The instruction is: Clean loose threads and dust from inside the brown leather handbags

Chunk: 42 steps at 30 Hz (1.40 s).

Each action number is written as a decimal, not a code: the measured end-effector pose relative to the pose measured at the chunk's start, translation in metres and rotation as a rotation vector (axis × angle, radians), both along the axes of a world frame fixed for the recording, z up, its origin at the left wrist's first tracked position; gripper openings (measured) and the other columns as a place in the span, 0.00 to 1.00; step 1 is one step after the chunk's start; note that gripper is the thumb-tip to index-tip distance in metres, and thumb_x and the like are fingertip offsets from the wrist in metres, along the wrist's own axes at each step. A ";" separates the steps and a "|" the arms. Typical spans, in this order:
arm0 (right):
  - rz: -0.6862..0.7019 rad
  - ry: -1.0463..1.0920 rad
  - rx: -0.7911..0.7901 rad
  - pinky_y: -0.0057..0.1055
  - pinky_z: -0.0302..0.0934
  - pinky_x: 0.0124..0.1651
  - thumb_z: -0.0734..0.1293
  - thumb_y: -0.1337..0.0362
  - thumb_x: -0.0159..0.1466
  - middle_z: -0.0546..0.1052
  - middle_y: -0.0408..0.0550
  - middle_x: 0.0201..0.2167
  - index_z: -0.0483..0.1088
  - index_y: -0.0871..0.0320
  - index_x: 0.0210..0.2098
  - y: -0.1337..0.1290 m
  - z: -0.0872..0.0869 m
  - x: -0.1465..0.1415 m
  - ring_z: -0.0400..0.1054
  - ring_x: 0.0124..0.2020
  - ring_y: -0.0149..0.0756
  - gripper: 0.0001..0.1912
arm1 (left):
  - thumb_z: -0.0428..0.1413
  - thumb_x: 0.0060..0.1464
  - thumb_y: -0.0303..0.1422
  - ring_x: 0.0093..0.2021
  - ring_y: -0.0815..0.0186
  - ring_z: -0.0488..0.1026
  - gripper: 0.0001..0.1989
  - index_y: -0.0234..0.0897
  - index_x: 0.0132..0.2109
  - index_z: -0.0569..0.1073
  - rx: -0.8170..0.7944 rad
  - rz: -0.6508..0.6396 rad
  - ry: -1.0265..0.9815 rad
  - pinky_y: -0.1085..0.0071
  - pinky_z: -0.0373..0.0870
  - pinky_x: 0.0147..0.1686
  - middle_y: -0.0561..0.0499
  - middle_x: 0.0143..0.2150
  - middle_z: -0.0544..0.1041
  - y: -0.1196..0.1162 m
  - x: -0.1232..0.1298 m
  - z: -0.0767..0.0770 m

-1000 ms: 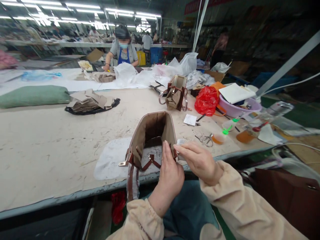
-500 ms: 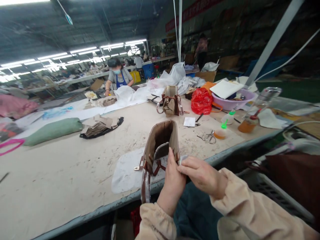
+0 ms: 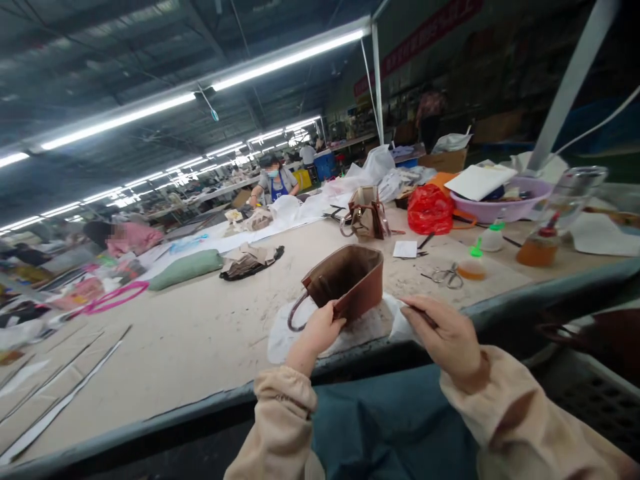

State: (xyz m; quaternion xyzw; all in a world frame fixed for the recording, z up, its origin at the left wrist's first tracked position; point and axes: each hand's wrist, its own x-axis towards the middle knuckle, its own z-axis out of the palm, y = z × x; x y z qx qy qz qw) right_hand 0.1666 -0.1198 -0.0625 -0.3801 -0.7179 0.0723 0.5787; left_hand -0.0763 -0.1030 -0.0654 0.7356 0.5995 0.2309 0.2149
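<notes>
A brown handbag (image 3: 361,285) stands at the near edge of the worktable, its mouth open and its tan lining showing. My left hand (image 3: 320,328) grips its near rim, thumb on one side and fingers on the other. A dark curved handle (image 3: 296,311) hangs off the bag's left side. To the right of the bag, my right hand (image 3: 447,333) is closed on whitish film (image 3: 400,321); a dark brown strip shows at its fingers, but its kind is unclear. Under the bag lies a white sheet (image 3: 283,337).
Beyond stands a second handbag (image 3: 367,217). Rightward are scissors (image 3: 447,276), glue bottles (image 3: 473,267), a red plastic bag (image 3: 429,210) and a purple basin (image 3: 495,208). A green cushion-like roll (image 3: 187,269) lies left. A co-worker (image 3: 275,183) works across the table.
The handbag has turned, now showing its brown outer side toward me. My hands, close together before, have moved apart; the left has gone to the rim, the right away to the right. The view has shifted left.
</notes>
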 end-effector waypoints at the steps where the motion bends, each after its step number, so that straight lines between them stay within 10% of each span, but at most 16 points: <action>1: 0.007 -0.017 0.062 0.34 0.68 0.46 0.65 0.66 0.63 0.77 0.49 0.39 0.74 0.56 0.43 0.005 0.006 -0.004 0.72 0.41 0.36 0.10 | 0.53 0.54 0.31 0.45 0.56 0.74 0.18 0.33 0.52 0.68 0.011 0.029 0.004 0.61 0.69 0.46 0.41 0.45 0.78 -0.001 -0.001 -0.003; 13: 0.416 -0.370 0.263 0.38 0.63 0.46 0.63 0.64 0.66 0.77 0.50 0.39 0.74 0.57 0.44 0.093 0.007 -0.072 0.66 0.42 0.37 0.11 | 0.53 0.55 0.32 0.40 0.60 0.74 0.09 0.35 0.43 0.72 0.090 0.122 -0.033 0.66 0.68 0.41 0.46 0.40 0.79 0.006 0.001 -0.010; 18: 0.362 -0.543 0.223 0.38 0.57 0.43 0.64 0.60 0.65 0.76 0.47 0.35 0.76 0.53 0.41 0.114 0.010 -0.073 0.65 0.39 0.36 0.10 | 0.52 0.56 0.33 0.39 0.61 0.74 0.07 0.37 0.41 0.71 0.088 0.068 -0.075 0.68 0.66 0.38 0.49 0.39 0.78 0.020 -0.007 -0.014; 30: 0.630 -0.648 0.333 0.33 0.63 0.39 0.58 0.68 0.67 0.74 0.49 0.32 0.71 0.59 0.42 0.109 0.023 -0.086 0.63 0.37 0.36 0.10 | 0.45 0.60 0.29 0.34 0.63 0.73 0.11 0.38 0.35 0.72 0.160 0.087 -0.108 0.70 0.63 0.32 0.49 0.34 0.77 0.025 0.002 -0.024; 42: 0.568 -0.360 -0.014 0.33 0.64 0.39 0.62 0.70 0.64 0.74 0.47 0.32 0.73 0.58 0.35 0.090 0.033 -0.081 0.67 0.35 0.34 0.07 | 0.46 0.58 0.28 0.32 0.63 0.73 0.13 0.38 0.36 0.75 0.084 0.151 -0.123 0.71 0.63 0.31 0.49 0.33 0.79 0.022 0.007 -0.018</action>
